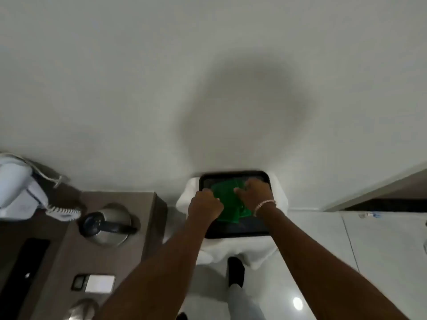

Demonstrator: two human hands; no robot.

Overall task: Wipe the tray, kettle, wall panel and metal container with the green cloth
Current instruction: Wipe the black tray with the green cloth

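A black tray (245,229) lies on a white-draped stand against the wall. The green cloth (225,204) is spread on the tray's middle. My left hand (204,204) grips the tray's left edge, fingers curled next to the cloth. My right hand (254,192), with a bracelet at the wrist, presses flat on the cloth's right part. The steel kettle (107,224) with a black handle stands on the brown counter to the left. A blurred metal object (82,308), perhaps the container, sits at the counter's near edge.
The brown counter (147,215) also holds a white phone (20,192) with a coiled cord and a small switch plate (93,283). The plain white wall (208,77) fills the upper view. A dark shoe (235,271) stands on the glossy floor below the stand.
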